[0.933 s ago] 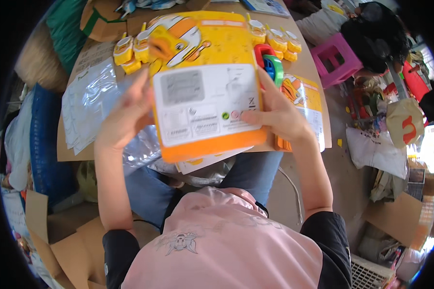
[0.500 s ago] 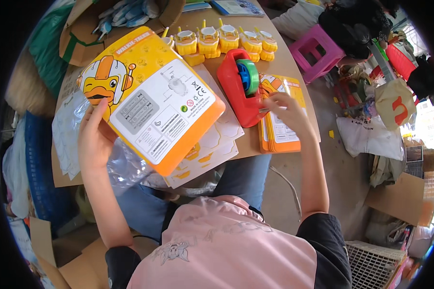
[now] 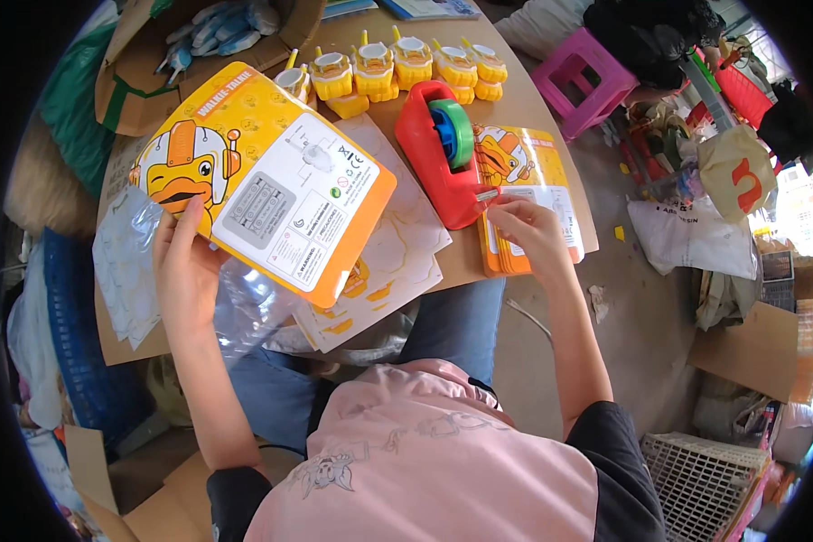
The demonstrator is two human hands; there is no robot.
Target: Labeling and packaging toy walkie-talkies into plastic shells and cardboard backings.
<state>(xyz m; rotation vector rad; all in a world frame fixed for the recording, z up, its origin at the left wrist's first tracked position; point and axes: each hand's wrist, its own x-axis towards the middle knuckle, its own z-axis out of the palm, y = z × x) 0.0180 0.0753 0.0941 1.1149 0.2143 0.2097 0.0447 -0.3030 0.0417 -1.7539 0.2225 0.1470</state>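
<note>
Left grip (image 3: 185, 268) clasps, right grip (image 3: 531, 237) pinches, 2 forearms (image 3: 210, 388) extended forward

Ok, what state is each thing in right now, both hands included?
Left hand: closed on the duck-print card's lower-left edge
Duck-print card: held, tilted
Right hand: at the dispenser's front end, grip on tape unclear
Red tape dispenser: loaded
Green tape roll: seated in the dispenser
Matching cards: stacked
Yellow toys: lined up
Cardboard box: open, blue-and-white items inside
</note>
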